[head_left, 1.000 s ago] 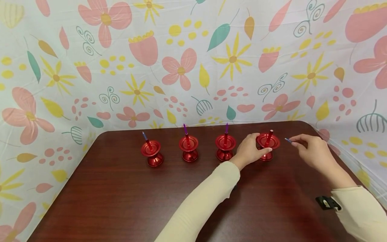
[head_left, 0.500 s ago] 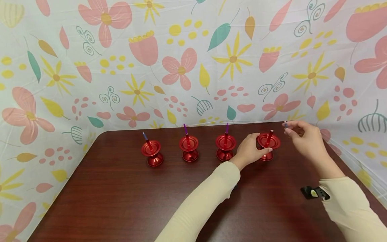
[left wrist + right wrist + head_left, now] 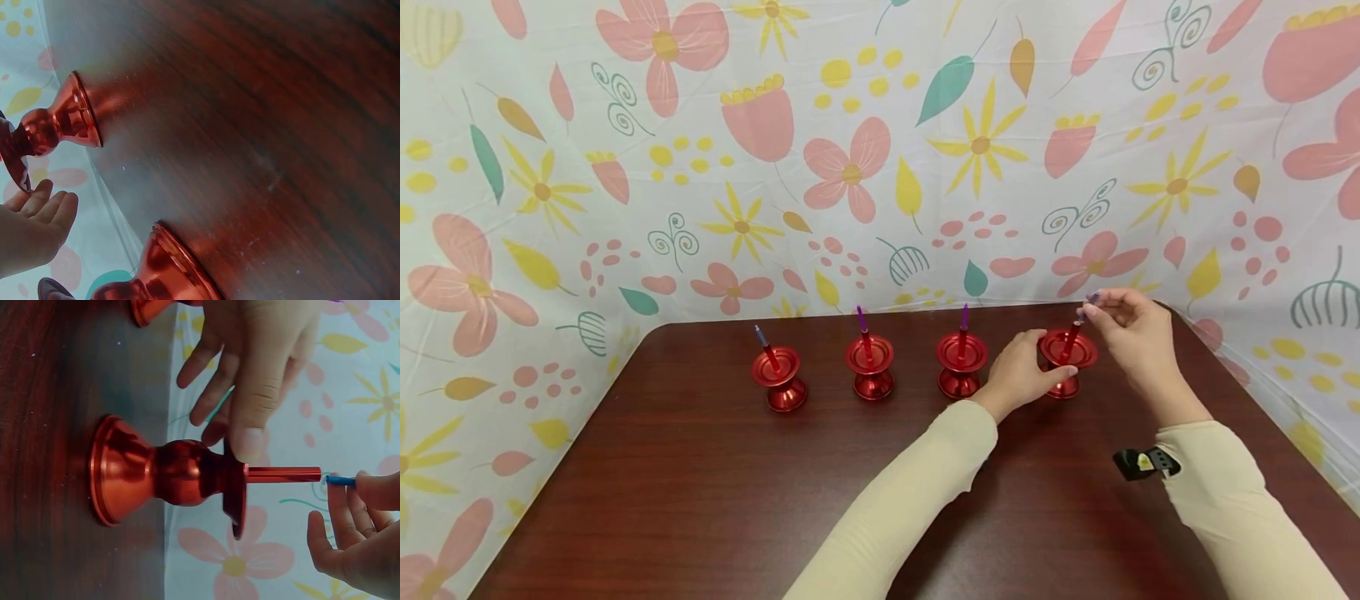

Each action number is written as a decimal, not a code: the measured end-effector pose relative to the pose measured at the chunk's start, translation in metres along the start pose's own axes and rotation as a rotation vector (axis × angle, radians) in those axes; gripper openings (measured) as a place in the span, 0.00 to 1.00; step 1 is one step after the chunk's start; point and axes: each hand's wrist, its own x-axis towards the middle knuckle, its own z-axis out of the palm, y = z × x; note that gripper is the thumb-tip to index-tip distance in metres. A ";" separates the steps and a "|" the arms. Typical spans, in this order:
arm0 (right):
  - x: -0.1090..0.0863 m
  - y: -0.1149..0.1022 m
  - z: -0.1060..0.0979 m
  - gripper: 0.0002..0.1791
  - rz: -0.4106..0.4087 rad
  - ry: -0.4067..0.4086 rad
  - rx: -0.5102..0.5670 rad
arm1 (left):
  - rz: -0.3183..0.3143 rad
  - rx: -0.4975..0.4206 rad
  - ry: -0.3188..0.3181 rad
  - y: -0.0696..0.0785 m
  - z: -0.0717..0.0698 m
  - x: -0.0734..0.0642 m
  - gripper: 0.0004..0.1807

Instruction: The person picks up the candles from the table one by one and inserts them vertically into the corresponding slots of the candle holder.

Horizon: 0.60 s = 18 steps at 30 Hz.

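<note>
Four-sided spacing aside, several red metal candle holders stand in a row on the table. At the rightmost candle holder (image 3: 1064, 388), my left hand (image 3: 1018, 371) grips the dish rim, thumb in front and fingers at the back. My right hand (image 3: 1138, 337) pinches a thin blue candle (image 3: 340, 480) between thumb and fingers. In the right wrist view the candle's end is right at the top of the holder's upright red tube (image 3: 284, 474); whether it touches or has entered cannot be told. The holder stands upright. In the left wrist view, the fingertips (image 3: 44, 187) meet its dish edge.
Left of my hands stand three more holders: one with a blue candle (image 3: 761, 335), one with a purple candle (image 3: 861, 318) and one with another purple candle (image 3: 965, 317). A flowered cloth (image 3: 850, 83) hangs behind the dark wooden table (image 3: 700, 483).
My right hand has moved left and up with the blue candle, from beside the rightmost holder to above its tube, tipping the candle more upright. The left hand has stayed put.
</note>
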 end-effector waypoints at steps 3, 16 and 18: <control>-0.001 0.002 0.002 0.04 0.003 -0.004 -0.004 | -0.003 0.005 0.000 0.000 -0.001 0.000 0.39; -0.003 0.005 0.001 0.10 -0.094 0.008 -0.345 | 0.009 -0.002 0.004 -0.003 0.003 0.001 0.39; -0.002 0.005 0.001 0.10 -0.109 0.008 -0.381 | 0.010 -0.002 0.006 -0.003 0.003 0.001 0.39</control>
